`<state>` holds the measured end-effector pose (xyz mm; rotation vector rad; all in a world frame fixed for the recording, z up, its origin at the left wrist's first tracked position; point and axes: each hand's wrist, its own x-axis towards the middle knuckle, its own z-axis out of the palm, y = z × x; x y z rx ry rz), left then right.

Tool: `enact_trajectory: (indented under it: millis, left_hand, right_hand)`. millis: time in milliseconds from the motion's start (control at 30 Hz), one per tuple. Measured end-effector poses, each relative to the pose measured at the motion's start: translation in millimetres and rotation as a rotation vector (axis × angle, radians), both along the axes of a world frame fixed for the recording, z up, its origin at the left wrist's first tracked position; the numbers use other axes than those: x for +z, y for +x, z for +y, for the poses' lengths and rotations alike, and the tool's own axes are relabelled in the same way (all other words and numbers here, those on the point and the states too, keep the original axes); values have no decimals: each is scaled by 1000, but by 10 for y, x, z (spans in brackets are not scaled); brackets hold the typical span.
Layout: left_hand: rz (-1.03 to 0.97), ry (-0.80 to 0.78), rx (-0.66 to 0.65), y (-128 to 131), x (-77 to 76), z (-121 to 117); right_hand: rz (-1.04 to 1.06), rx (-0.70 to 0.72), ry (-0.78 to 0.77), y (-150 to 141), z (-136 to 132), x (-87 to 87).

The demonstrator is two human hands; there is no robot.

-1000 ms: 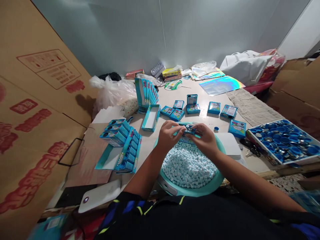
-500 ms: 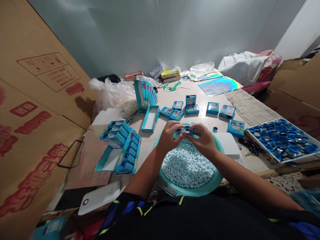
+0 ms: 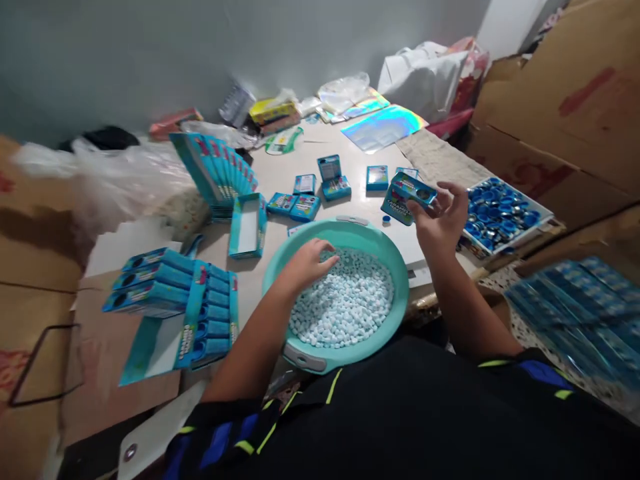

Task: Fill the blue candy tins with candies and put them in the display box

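My right hand (image 3: 443,223) is raised at the right of the basin. Its thumb and fingers grip a blue candy box (image 3: 399,203), tilted so that its printed front and a narrow side with a dark oval show. Over the left part of the turquoise basin (image 3: 273,267), my left hand (image 3: 311,265) hangs with thumb and fingers apart, nothing visible between them. Below it lies a heap of small pale blue and white candies (image 3: 345,307). A small blue cap (image 3: 387,219) rests on the table near the held box.
Several blue boxes (image 3: 305,208) lie behind the basin. An open display carton (image 3: 130,360) with boxes stands at left, near an empty blue tray (image 3: 250,230) and fanned cartons (image 3: 215,173). A white tray (image 3: 543,223) of blue caps sits right. Cardboard (image 3: 555,113) rises beyond.
My hands have parted: the right has carried the box away to the right, and the left has let go and dropped over the candies. The view has turned right.
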<state>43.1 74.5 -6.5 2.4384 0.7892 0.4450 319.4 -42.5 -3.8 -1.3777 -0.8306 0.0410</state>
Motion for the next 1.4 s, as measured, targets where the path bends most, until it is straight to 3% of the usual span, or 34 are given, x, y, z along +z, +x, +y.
enact_trajectory:
  millis: [100,200,400,500,600,733,900,1033,1400]
  left_hand:
    - [155,-93,-94,19,-52,9]
    - [264,-136,-117,28,-60,28]
    - [554,-172,-155,69,-31,-2]
    - [678,-157,-159,117,8,-10]
    - [767,-155,-138,175,68,6]
    - [816,-174,-145,251,157,-11]
    - [821,-189,-118,333,233,-116]
    - [809,-209,-209,379,239,-143]
    - [747,-293,-189,405,292,-218]
  right_hand:
    - [-55,49,-74,300,-129,-239]
    - [-21,138,-148,423,-210,-438]
    - [-111,170,-308,463,-500,-571]
    - [-156,75,-276,449,-783,-700]
    - [-91,-105,-272,403,-1020,-916]
    - [-26,-285,-272,377,-1102,-1101]
    - [-9,-234,-339,414,-1054,-1024]
    - [14,-204,-391,408,-1066,-941]
    - [64,-209,-439,385,-1059,-916]
